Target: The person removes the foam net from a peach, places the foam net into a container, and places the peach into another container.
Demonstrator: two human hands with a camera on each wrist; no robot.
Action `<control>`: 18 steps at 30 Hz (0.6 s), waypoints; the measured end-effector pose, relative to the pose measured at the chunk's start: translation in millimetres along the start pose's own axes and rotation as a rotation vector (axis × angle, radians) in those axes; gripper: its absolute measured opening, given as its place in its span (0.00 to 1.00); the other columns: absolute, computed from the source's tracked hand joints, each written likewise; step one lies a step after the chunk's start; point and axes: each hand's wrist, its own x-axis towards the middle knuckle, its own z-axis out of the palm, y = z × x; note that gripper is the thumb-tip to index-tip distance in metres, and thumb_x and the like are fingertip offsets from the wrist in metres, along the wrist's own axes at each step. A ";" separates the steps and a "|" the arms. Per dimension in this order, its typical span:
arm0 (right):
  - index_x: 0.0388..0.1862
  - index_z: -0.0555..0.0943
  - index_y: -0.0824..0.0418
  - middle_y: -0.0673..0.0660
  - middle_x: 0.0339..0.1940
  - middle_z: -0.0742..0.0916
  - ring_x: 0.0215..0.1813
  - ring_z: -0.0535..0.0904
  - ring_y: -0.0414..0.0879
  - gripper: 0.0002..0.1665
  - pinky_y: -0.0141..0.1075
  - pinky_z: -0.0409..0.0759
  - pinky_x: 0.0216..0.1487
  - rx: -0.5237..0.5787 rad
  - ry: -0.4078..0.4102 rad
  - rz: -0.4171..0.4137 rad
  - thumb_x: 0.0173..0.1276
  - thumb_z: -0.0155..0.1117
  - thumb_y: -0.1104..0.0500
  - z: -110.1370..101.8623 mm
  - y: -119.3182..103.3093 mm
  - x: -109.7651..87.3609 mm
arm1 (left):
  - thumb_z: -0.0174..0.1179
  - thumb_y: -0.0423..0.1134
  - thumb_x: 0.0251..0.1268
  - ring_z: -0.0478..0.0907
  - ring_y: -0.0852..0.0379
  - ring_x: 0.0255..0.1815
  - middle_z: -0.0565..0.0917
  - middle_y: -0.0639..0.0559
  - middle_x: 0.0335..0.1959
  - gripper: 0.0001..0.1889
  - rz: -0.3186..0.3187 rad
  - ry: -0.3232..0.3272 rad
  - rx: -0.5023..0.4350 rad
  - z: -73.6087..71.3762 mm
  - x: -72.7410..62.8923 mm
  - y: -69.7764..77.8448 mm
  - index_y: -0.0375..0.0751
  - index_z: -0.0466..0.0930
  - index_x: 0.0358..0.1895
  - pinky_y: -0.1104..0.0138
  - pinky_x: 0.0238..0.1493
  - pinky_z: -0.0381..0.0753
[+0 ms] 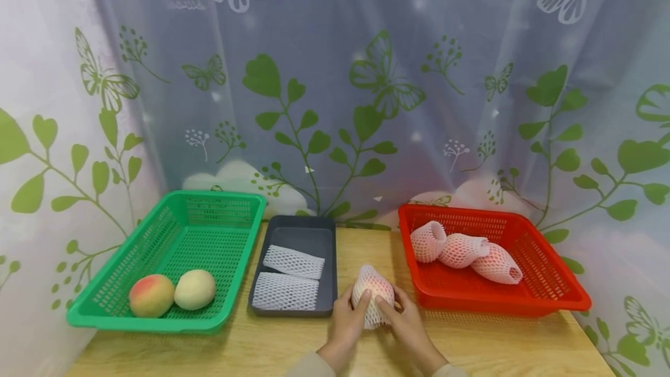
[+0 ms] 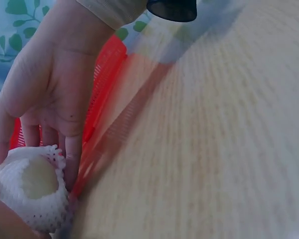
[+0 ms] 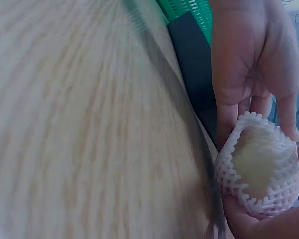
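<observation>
Near the table's front edge, both hands hold a peach in a white foam net sleeve (image 1: 373, 301). My left hand (image 1: 345, 323) grips its left side, and my right hand (image 1: 410, 326) grips its right side, thumbs on the near face. The net narrows to a point at the far end. Through the net's open end, pale bare peach (image 2: 40, 178) shows in the left wrist view; the right wrist view also shows this bare peach patch (image 3: 251, 164). Some fingertips are hidden behind the fruit.
To the left, a green basket (image 1: 152, 324) holds a reddish peach (image 1: 152, 297) and a pale peach (image 1: 195, 290). A dark grey tray (image 1: 300, 231) carries two flat foam nets (image 1: 285, 291). The red basket (image 1: 492, 302) at right contains three netted peaches (image 1: 463, 250). A patterned curtain (image 1: 335, 132) hangs behind.
</observation>
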 end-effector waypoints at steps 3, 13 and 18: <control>0.69 0.57 0.78 0.77 0.66 0.69 0.61 0.73 0.63 0.39 0.45 0.80 0.54 0.008 -0.003 0.012 0.72 0.57 0.52 0.9 -2.0 2.3 | 0.60 0.42 0.67 0.70 0.37 0.63 0.72 0.29 0.62 0.30 0.037 0.025 0.036 -0.3 3.2 3.4 0.20 0.67 0.62 0.51 0.63 0.70; 0.69 0.58 0.78 0.76 0.64 0.71 0.61 0.73 0.59 0.39 0.43 0.78 0.55 0.082 -0.011 0.050 0.72 0.57 0.52 7.5 1.6 8.1 | 0.62 0.35 0.63 0.72 0.36 0.61 0.75 0.28 0.58 0.26 0.142 0.081 0.134 -4.7 5.2 4.0 0.20 0.70 0.60 0.50 0.61 0.71; 0.70 0.57 0.77 0.76 0.67 0.68 0.63 0.70 0.63 0.41 0.49 0.76 0.58 0.097 -0.015 0.060 0.72 0.58 0.51 5.4 0.4 8.5 | 0.63 0.31 0.62 0.73 0.35 0.61 0.75 0.30 0.59 0.24 0.170 0.079 0.153 -4.4 3.6 5.9 0.22 0.71 0.60 0.51 0.60 0.73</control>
